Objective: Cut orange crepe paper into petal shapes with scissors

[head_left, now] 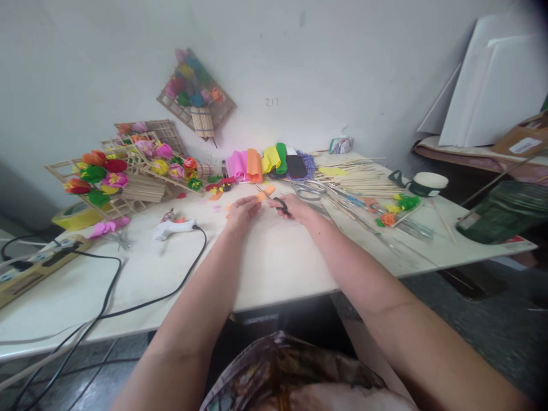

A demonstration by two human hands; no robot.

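Observation:
My right hand (pixel 294 206) grips a pair of scissors (pixel 281 206) by its black handles, its blades pointing up and to the left. Just left of it, my left hand (pixel 244 210) has its fingers closed on a small piece of orange crepe paper (pixel 267 193), close to the scissor blades. Part of the paper is hidden behind the fingers. Beyond both hands lie folded strips of pink crepe paper (pixel 237 165), orange crepe paper (pixel 254 165), yellow crepe paper (pixel 270 160) and green crepe paper (pixel 281 158). A larger pair of scissors (pixel 311 191) rests right of my right hand.
A white glue gun (pixel 173 228) lies left, its black cord trailing to a power strip (pixel 43 265). Paper flowers on wooden lattices (pixel 137 188) stand at the back left. Thin sticks (pixel 363 180), a phone (pixel 296 166), a tape roll (pixel 428 184) and a green jar (pixel 505 214) occupy the right.

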